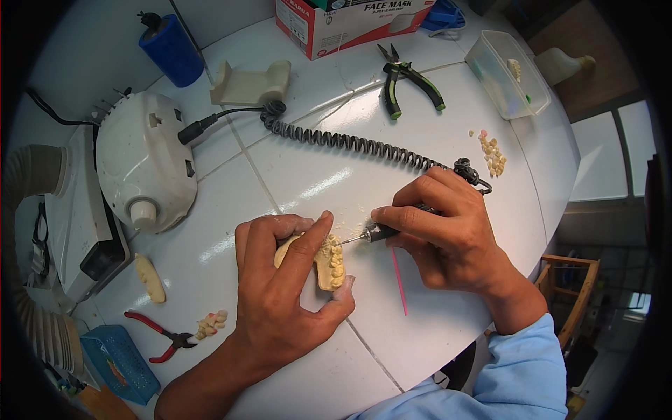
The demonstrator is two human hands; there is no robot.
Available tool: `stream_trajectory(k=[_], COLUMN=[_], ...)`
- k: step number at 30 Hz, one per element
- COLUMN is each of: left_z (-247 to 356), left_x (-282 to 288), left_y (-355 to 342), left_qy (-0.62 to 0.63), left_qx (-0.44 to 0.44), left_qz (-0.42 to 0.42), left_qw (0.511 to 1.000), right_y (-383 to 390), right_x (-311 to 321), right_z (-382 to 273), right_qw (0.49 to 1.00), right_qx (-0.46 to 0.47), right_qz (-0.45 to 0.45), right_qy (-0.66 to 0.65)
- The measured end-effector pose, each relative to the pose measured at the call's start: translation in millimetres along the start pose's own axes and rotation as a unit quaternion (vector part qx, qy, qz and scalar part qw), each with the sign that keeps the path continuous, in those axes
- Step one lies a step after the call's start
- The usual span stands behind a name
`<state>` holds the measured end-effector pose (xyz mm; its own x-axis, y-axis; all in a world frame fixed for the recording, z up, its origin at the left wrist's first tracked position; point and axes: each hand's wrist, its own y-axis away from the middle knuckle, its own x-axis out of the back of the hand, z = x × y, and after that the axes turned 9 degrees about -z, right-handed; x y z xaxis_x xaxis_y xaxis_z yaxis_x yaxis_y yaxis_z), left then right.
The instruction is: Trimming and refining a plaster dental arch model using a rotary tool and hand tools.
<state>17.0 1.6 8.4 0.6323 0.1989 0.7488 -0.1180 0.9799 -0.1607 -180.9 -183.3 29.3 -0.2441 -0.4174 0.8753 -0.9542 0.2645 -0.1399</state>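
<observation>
My left hand [280,290] is closed around a yellowish dental cast [326,274] with a row of moulded teeth, holding it just over the white tiled tabletop. Its fingers cover part of the cast's left side. In my right hand [451,234] is a black rotary handpiece [382,232], gripped like a pen. The thin metal bur [348,241] at its tip reaches the teeth at the cast's upper edge; whether it spins cannot be seen. Pale crumbs lie around the tip. A thin pink stick [399,283] rests below my right hand.
A black coiled cord [350,142] runs from the handpiece to a white control unit [143,161]. Green-black pliers [409,80], a red-white box [350,31] and a clear tub [500,80] stand behind. Loose teeth [493,155] lie right; red-handled cutters [168,337] and a blue basket [120,367] left.
</observation>
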Motion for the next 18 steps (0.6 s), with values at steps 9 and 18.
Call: stream_trajectory(k=[9, 18], left_z=[0.0, 0.1], left_x=[-2.4, -0.3], left_y=[0.6, -0.1], left_qy=[0.042, 0.014], left_qx=[0.005, 0.011], left_qz=[0.007, -0.002], left_qw=[0.999, 1.000], right_y=[-0.5, 0.1], right_x=[1.1, 2.0], right_z=[-1.0, -1.5], right_qw=[1.000, 1.000], right_qx=[-0.003, -0.005], right_qz=[-0.005, -0.007], right_qy=[-0.003, -0.006])
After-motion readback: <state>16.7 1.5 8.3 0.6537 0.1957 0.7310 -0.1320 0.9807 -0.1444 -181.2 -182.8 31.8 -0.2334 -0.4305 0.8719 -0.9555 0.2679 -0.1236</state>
